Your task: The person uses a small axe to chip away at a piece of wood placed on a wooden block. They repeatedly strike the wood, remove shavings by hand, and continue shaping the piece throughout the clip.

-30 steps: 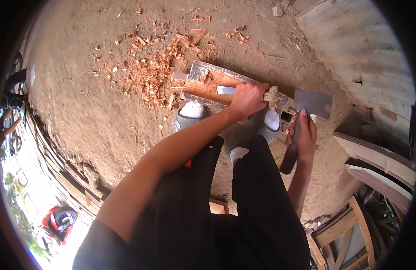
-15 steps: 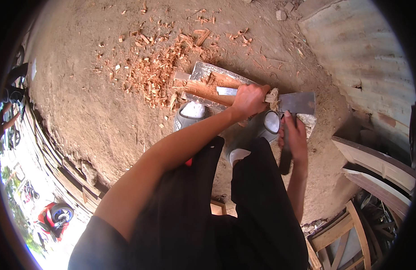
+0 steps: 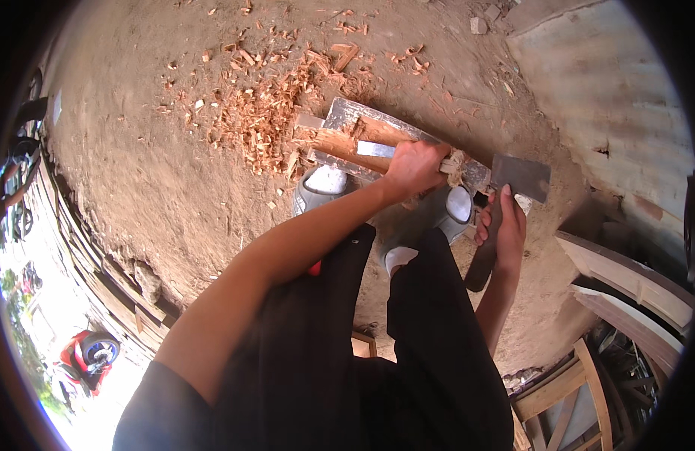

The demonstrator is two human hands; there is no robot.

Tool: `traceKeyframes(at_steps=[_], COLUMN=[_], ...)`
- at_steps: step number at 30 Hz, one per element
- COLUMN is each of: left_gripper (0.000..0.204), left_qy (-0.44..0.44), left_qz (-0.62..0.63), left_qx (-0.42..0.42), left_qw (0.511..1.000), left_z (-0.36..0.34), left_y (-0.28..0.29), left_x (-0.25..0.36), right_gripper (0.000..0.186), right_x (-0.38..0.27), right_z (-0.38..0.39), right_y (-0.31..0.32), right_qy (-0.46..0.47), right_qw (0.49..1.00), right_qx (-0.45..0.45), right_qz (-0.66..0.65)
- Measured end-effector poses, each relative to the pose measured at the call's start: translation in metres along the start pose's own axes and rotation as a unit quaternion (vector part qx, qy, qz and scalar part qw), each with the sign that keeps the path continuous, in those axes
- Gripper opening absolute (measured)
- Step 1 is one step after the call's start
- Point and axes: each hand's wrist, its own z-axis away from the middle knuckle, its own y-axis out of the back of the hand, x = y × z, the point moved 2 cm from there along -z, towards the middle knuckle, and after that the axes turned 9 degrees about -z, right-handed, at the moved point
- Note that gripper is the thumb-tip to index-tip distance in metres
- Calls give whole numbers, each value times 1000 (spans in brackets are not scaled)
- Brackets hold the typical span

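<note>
My left hand [image 3: 417, 167] is closed around a chisel [image 3: 375, 149]. Its bright flat blade points left over a reddish-brown piece of wood [image 3: 332, 141], and its frayed butt sticks out to the right of my fist. A mallet [image 3: 522, 179] with a flat, dark rectangular head and a dark handle is in my right hand [image 3: 507, 219], fingers wrapped round the handle. The mallet head stands a short gap to the right of the chisel's butt. A worn, whitish-painted board [image 3: 347, 111] lies along the wood, close to my shoes.
Reddish wood shavings [image 3: 268, 124] are heaped on the dirt floor at the upper left. A corrugated metal sheet [image 3: 610, 98] bounds the right. Wooden frames and panels [image 3: 565, 391] lean at the lower right. A red motorbike [image 3: 88, 357] stands far left.
The mallet has moved right, away from the chisel's butt, and its head has tilted. My left hand keeps its hold on the chisel, almost in place.
</note>
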Motion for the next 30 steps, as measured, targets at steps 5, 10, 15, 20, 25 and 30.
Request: traceKeyframes(at_steps=[5, 10, 15, 20, 25, 30], left_gripper=[35, 31, 32, 26, 30, 28], left_qy=[-44, -63, -48, -92, -39, -57], left_qz=[6, 46, 44, 46, 39, 10], left_qx=[-32, -27, -13, 40, 41, -6], left_qw=[998, 997, 998, 994, 998, 998], left_z=[1, 4, 7, 21, 12, 25], left_y=[0, 0, 1, -4, 2, -7], left_x=[14, 21, 13, 1, -1, -3], right_gripper=[48, 45, 39, 39, 39, 37], right_x=[-12, -17, 16, 9, 26, 24], right_z=[25, 38, 22, 23, 26, 27], right_y=[3, 4, -4, -3, -8, 0], right_qy=[-1, 3, 29, 12, 40, -7], right_qw=[1000, 999, 993, 994, 989, 988], right_qx=[8, 14, 0, -28, -61, -61], right_qz=[29, 50, 112, 105, 129, 140])
